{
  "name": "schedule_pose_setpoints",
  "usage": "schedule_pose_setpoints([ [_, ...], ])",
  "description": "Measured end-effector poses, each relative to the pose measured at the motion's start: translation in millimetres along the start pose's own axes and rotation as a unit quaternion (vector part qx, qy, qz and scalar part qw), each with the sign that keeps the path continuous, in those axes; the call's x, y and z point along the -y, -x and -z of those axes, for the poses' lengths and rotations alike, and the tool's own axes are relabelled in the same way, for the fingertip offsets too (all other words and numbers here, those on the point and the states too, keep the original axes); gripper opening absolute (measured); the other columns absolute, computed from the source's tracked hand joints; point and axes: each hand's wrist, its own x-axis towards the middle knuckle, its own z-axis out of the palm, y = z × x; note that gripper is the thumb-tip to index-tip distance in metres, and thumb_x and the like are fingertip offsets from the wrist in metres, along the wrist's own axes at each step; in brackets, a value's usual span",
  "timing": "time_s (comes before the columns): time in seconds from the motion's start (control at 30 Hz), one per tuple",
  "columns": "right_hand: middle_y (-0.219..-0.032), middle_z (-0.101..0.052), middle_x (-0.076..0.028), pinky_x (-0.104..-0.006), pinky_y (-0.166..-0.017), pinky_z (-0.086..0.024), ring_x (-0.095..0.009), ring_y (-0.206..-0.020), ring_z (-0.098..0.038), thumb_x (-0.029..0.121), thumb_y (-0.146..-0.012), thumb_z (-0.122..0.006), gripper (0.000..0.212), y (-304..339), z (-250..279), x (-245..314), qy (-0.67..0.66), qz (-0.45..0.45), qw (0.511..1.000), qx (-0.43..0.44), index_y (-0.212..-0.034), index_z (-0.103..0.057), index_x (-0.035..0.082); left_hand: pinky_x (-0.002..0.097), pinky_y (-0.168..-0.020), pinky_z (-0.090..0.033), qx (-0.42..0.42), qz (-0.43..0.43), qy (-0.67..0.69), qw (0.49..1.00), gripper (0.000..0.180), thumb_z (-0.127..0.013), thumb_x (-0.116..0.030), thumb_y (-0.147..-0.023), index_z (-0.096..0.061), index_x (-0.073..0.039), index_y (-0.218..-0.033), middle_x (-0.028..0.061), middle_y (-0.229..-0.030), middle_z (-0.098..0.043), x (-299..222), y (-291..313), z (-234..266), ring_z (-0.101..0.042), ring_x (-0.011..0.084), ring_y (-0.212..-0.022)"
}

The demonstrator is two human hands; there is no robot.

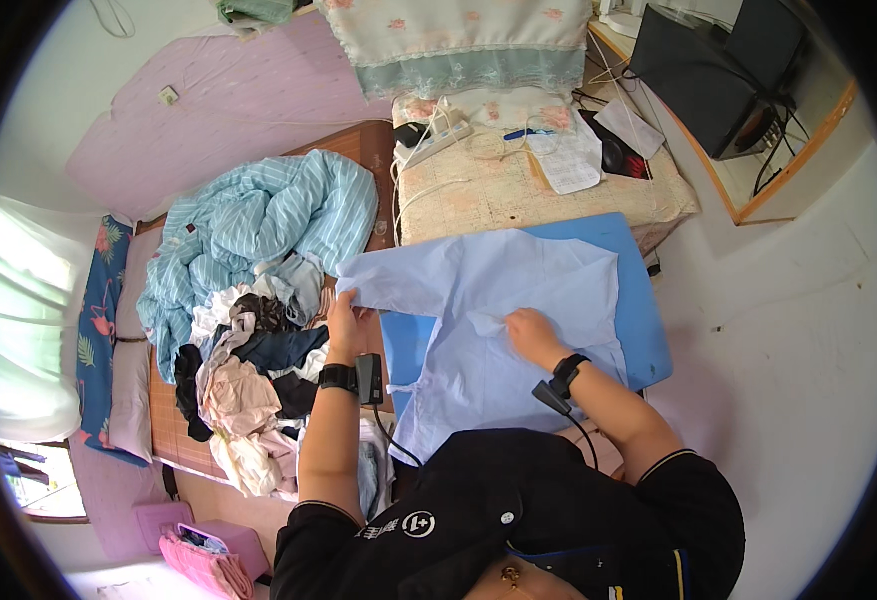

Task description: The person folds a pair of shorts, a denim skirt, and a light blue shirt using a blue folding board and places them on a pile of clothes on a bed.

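Note:
A light blue long-sleeved shirt lies spread over a blue board or tabletop in front of me. One sleeve reaches left, past the board's edge. At that sleeve's end my left hand is closed, with the cuff between thumb and fingers. My right hand rests on the middle of the shirt, fingers curled in and seemingly pinching a fold of its cloth. Part of the shirt's lower edge hangs toward my body. Each wrist wears a black strap with a small cabled device.
A bed on the left holds a heap of mixed clothes and a striped blue quilt. Behind the board, a cloth-covered table carries papers, a power strip and cables. A dark monitor stands far right; a pink storage box sits lower left.

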Motion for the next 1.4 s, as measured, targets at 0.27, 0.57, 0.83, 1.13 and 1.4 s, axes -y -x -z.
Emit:
schedule_pose_setpoints([
  [0.27,-0.076,-0.053,-0.014,-0.0402,-0.068,-0.041,-0.032,-0.077,-0.052,0.011,-0.075,-0.051,0.009,6,24,24,-0.081,0.033,0.993,-0.084,-0.075,-0.056,0.004,0.0331,-0.076,-0.043,0.031,-0.046,-0.029,0.998,0.023,-0.047,-0.014,-0.080,-0.049,-0.004,-0.101,0.0038,-0.092,-0.052,-3,5,10,-0.051,0.0167,-0.085],
  [0.57,-0.084,-0.060,-0.010,-0.0318,-0.075,-0.042,-0.026,-0.081,-0.055,0.021,-0.082,-0.052,0.026,6,38,-4,-0.317,-0.201,0.926,0.049,-0.083,-0.060,-0.003,0.0275,-0.073,-0.042,0.048,-0.127,-0.067,0.989,0.014,-0.050,-0.007,-0.080,-0.049,-0.005,-0.094,0.0034,-0.091,-0.055,-17,26,-17,-0.053,0.0134,-0.083],
  [0.83,-0.089,-0.062,-0.008,-0.0240,-0.071,-0.043,-0.013,-0.081,-0.057,0.035,-0.085,-0.050,0.038,23,46,-23,-0.497,-0.330,0.801,0.050,-0.089,-0.061,-0.001,0.0293,-0.078,-0.044,0.161,-0.213,-0.195,0.944,0.016,-0.055,-0.005,-0.078,-0.048,-0.003,-0.092,0.0058,-0.106,-0.052,3,44,-58,-0.053,0.0151,-0.089],
  [1.13,-0.086,-0.060,-0.008,-0.0264,-0.062,-0.044,-0.015,-0.074,-0.057,0.035,-0.084,-0.051,0.035,62,53,-47,-0.553,-0.450,0.688,-0.134,-0.093,-0.056,0.002,0.0320,-0.076,-0.048,0.446,-0.128,-0.462,0.756,0.027,-0.064,-0.012,-0.075,-0.051,-0.004,-0.097,0.0109,-0.115,-0.048,67,89,-113,-0.053,0.0202,-0.098],
  [1.4,-0.093,-0.053,-0.015,-0.0328,-0.070,-0.044,-0.026,-0.081,-0.054,0.029,-0.074,-0.065,0.044,67,52,-25,-0.232,-0.316,0.902,-0.180,-0.101,-0.050,-0.003,0.0308,-0.067,-0.047,0.330,-0.187,-0.674,0.634,0.028,-0.064,-0.021,-0.070,-0.057,-0.001,-0.088,0.0133,-0.085,-0.059,101,84,-73,-0.059,0.0244,-0.075],
])
